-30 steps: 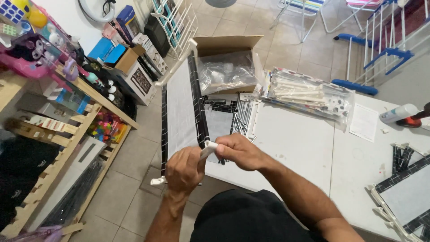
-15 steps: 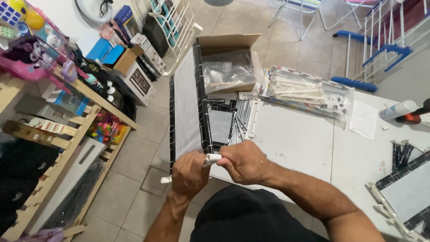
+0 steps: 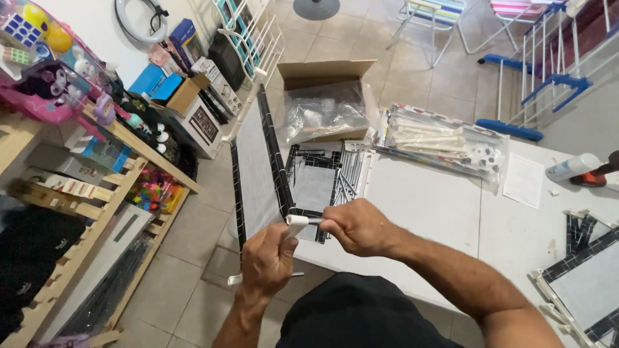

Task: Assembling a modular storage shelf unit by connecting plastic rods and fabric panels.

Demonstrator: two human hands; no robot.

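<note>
A grey panel [image 3: 256,167] with a black patterned frame stands on edge at the left side of the white table [image 3: 445,212]. My left hand [image 3: 269,258] grips a white plastic connector [image 3: 296,220] at the panel's near corner. My right hand [image 3: 358,227] is closed on a thin metal rod beside that connector, touching it. A second white connector [image 3: 234,280] shows below my left hand at the panel's lower corner.
More framed panels [image 3: 325,177] lie flat behind the hands. A clear bag of white rods [image 3: 445,143] and an open cardboard box with plastic wrap [image 3: 325,103] sit further back. A panel [image 3: 587,283] lies at the right, a white bottle [image 3: 572,167] beyond. Wooden shelves with toys [image 3: 77,161] stand left.
Both hands and the upright panel have shifted slightly toward the table and nearer to me. The grip on the connector stays the same.
</note>
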